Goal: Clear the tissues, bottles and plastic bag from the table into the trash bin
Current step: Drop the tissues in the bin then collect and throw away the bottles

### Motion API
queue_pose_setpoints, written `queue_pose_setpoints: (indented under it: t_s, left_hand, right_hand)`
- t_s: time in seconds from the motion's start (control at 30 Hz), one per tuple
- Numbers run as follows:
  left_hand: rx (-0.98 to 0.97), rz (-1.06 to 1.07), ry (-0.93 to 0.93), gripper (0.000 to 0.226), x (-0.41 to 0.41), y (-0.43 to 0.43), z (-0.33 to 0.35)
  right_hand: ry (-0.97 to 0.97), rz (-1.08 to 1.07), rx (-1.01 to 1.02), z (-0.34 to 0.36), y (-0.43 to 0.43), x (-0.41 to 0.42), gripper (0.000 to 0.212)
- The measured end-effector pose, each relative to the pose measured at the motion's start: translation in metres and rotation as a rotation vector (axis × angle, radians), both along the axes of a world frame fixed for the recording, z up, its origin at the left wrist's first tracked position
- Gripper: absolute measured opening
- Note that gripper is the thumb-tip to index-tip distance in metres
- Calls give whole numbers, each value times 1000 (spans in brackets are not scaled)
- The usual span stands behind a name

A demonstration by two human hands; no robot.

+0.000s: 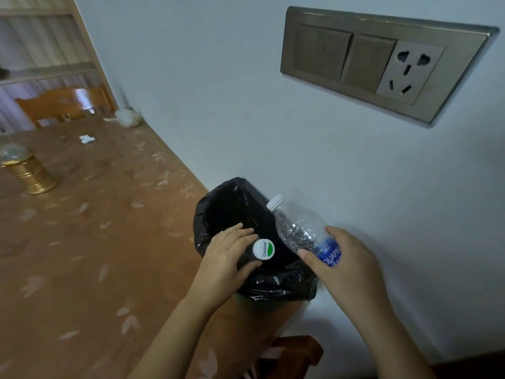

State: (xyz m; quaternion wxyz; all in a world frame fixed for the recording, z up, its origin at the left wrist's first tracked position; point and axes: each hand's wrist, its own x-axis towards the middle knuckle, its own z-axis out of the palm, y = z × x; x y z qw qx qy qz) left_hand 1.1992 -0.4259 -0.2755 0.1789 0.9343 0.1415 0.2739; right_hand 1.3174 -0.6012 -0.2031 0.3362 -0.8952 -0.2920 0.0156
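Note:
A trash bin lined with a black bag (218,212) stands against the wall at the table's right edge. My left hand (226,258) hovers over its opening, gripping a bottle of which I see mainly the white cap with a green mark (263,249). My right hand (347,265) holds a crushed clear bottle with a blue label (297,231), white cap pointing up-left, just above the bin's right rim. Far back on the table lie a crumpled tissue (87,138) and a whitish plastic bag (128,116) by the wall.
The table has a brown cloth with a leaf pattern (90,242). A gold-coloured jar with a glass lid (26,169) stands at the left. Wooden chairs sit at the far end (62,105) and below the bin (295,351). A switch and socket panel (382,64) is on the wall.

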Motion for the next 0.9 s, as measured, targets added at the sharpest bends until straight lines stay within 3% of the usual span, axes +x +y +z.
queue_pose_setpoints:
  t_s: [0.17,0.43,0.77,0.9]
  left_hand:
    - [-97,29,10,59,-7,-1,0]
    - [-145,209,-25,60,-30,-3,1]
    - [-187,406,-53,55,-82,-5,-5]
    - [-155,451,-55,54,-95,-7,-3]
  right_hand:
    - [-7,25,-21,-2,5,2,66]
    - [-80,125,-46,6,34,-1,69]
    - [-222,176,-491,3,111,-12,52]
    - [-251,203,-564,-6,130,-14,49]
